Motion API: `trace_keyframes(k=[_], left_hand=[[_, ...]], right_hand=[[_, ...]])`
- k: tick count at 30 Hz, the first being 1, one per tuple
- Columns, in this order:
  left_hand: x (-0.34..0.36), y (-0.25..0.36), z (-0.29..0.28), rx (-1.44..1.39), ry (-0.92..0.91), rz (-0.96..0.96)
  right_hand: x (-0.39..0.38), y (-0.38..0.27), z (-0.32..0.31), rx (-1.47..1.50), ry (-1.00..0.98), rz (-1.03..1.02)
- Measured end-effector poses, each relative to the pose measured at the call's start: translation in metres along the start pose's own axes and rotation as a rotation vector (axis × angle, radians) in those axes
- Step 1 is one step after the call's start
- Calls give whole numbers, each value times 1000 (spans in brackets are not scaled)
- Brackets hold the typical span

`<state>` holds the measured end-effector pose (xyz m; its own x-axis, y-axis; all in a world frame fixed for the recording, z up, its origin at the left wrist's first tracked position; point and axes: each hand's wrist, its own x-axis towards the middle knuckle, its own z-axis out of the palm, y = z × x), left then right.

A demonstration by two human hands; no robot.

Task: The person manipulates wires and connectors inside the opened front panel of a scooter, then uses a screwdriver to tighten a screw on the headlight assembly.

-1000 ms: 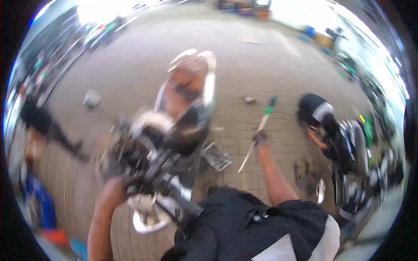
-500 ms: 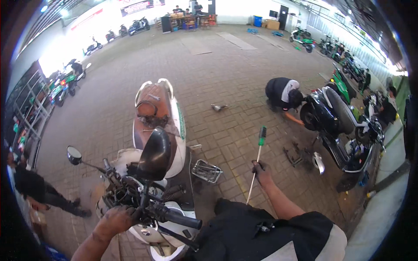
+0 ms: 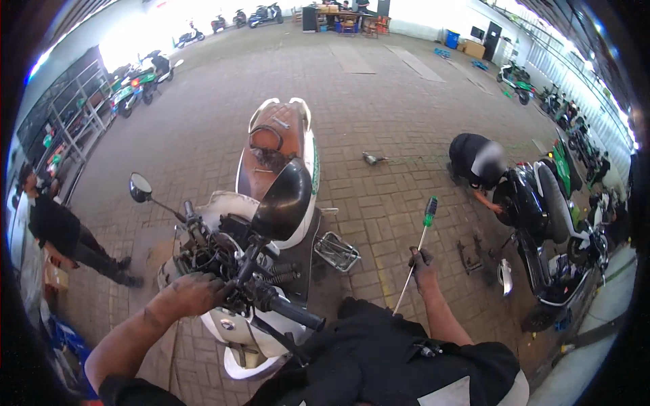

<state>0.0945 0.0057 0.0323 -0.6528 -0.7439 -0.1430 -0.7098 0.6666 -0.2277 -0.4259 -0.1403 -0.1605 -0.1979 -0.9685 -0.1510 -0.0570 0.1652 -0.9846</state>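
A white scooter point(image 3: 233, 323) with a brown seat point(image 3: 261, 172) stands before me, its handlebar parts and wiring uncovered. My left hand point(image 3: 196, 294) reaches in at the middle of the handlebar point(image 3: 245, 271), fingers bent and pressed together among the parts. The fingertips are hidden, so what they grip does not show. In my right hand point(image 3: 422, 262), closed round the shaft, is a long screwdriver point(image 3: 429, 213). Its green and black handle points up and away, and the tip runs down toward my dark shirt. A black mirror point(image 3: 283, 199) rises from the handlebar near the seat.
A metal rack point(image 3: 336, 252) lies on the brick floor beside the scooter. Beyond it is a power tool point(image 3: 374, 158). At right a person point(image 3: 476, 161) crouches at a black scooter point(image 3: 525, 203), with loose parts point(image 3: 469, 256) nearby. Another person point(image 3: 68, 223) stands at left.
The view has swung, so the scooter sits further right in the picture. My left elbow is further out, with the hand still at the handlebar. The screwdriver stays in my right hand.
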Motion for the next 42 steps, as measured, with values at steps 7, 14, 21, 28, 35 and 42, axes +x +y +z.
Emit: trace_keyframes(k=[7, 14, 21, 28, 35, 42], left_hand=[[0, -1, 11, 10, 17, 35], [-16, -16, 53, -16, -140, 40], [-8, -14, 35, -87, -56, 30], [-7, -16, 41, -74, 54, 109], [-6, -9, 58, -297, 241, -91], [-48, 45, 75, -810, 998, -1036]], right_hand=[[-14, 7, -10, 20, -28, -29], [-15, 18, -13, 88, -8, -21], [-24, 16, -2, 87, -57, 45], [-14, 19, 2, 87, -43, 30], [-1, 6, 2, -27, -148, 138], [57, 35, 25, -194, -676, 774]])
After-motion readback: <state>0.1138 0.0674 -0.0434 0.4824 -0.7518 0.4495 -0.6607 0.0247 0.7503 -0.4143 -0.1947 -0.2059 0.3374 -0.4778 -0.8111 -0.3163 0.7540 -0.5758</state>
